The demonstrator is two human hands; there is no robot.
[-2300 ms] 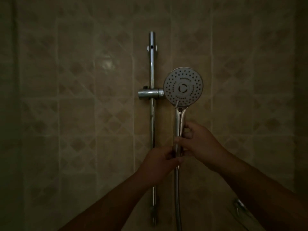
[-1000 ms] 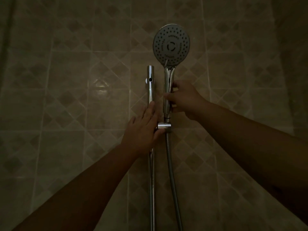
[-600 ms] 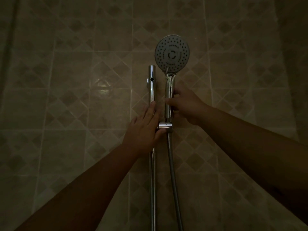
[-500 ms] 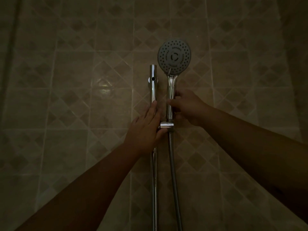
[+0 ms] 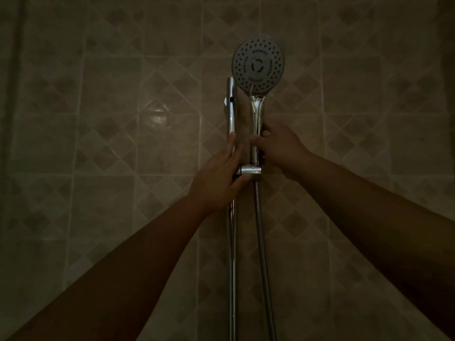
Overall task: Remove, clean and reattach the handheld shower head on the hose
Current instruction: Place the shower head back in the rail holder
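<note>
Chrome shower head (image 5: 257, 65) upright — face outward, right grip (image 5: 278, 148) around handle, left grip (image 5: 216, 178) flat on bracket (image 5: 248, 170).

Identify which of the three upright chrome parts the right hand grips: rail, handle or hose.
The handle: the right hand curls round it below the spray face. The left hand lies on the rail; the hose hangs untouched.

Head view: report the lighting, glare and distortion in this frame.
Head view: very dim, brownish light; forearms nearly black toward the lower corners. Glare only as a faint patch on the tiled wall and highlights on the shower head handle and chrome rail. Wide-angle bending of tile lines at the edges.
</note>
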